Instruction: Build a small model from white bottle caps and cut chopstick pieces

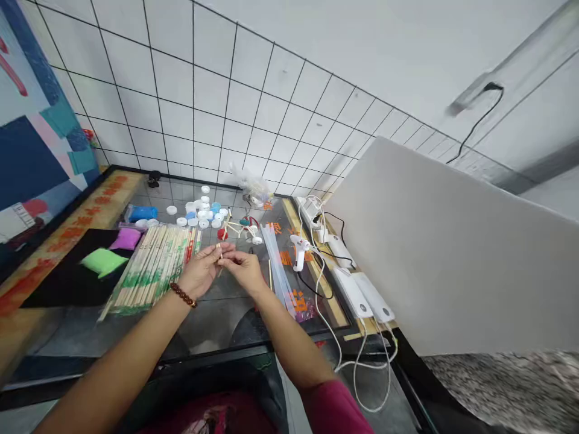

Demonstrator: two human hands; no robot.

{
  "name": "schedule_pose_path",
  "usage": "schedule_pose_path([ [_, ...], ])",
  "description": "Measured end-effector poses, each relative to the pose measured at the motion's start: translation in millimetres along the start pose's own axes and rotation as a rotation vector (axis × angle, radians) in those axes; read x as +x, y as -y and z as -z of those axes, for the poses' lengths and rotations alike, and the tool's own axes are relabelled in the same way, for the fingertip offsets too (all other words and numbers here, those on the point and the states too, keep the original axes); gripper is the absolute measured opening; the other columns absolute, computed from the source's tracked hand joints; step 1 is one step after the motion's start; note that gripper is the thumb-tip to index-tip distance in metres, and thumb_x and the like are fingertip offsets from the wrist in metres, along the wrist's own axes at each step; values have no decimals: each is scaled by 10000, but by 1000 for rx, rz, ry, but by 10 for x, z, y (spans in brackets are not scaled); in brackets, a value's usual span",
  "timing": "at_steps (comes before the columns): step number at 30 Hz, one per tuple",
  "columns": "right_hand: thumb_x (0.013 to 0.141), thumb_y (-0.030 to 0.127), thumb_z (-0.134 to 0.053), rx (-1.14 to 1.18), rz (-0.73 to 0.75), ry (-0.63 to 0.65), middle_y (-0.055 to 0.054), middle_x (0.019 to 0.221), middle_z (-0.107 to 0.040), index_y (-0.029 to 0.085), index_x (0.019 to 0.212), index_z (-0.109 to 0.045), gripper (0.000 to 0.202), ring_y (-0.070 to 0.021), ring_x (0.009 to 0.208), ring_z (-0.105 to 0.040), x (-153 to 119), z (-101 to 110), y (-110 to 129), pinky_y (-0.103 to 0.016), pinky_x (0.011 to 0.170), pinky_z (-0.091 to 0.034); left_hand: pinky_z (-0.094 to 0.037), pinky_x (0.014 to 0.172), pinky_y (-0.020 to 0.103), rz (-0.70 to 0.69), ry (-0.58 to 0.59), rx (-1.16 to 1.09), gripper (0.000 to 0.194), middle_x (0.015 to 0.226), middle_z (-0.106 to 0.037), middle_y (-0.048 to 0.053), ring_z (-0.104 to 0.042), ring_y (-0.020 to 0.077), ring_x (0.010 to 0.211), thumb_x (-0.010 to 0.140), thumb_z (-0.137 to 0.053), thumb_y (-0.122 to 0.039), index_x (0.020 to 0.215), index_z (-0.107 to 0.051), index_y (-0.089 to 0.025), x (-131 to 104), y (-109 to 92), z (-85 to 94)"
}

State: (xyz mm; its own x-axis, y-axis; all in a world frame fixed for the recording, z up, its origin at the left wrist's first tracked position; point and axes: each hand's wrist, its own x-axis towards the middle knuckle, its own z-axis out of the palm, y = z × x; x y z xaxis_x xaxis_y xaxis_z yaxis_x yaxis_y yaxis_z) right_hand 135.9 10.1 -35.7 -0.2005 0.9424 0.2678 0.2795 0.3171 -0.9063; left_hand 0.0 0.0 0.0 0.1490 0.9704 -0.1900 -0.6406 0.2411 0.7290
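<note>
Both hands meet over the glass table [212, 325], fingertips close together. My left hand [202, 268], with a beaded bracelet on its wrist, pinches a small pale piece [220, 249] that looks like wood. My right hand [242, 268] has its thumb and finger pressed together just beside it, at the lower part of the same small piece; its exact shape is too small to tell. Left of my left hand lie wrapped disposable chopsticks [151, 265]. Just beyond the hands stands a small assembly of sticks [233, 226] with a red cap [222, 234] and white caps.
White and blue bottle caps [203, 214] lie scattered behind. Clear glue sticks [277, 271] and a white glue gun [299, 250] with its cord lie to the right. Green [103, 261] and purple packets [126, 239] rest at left. Power banks [355, 292] line the right edge.
</note>
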Motion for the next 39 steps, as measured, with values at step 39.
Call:
schedule_pose_path([
  [39, 902, 79, -551, -774, 216, 299, -47, 1148, -662, 254, 1100, -736, 322, -190, 989, -573, 137, 292, 292, -311, 880, -424, -459, 443, 122, 7, -292, 9, 194, 668, -639, -1, -563, 54, 495, 910, -543, -37, 977, -687, -150, 18, -348, 61],
])
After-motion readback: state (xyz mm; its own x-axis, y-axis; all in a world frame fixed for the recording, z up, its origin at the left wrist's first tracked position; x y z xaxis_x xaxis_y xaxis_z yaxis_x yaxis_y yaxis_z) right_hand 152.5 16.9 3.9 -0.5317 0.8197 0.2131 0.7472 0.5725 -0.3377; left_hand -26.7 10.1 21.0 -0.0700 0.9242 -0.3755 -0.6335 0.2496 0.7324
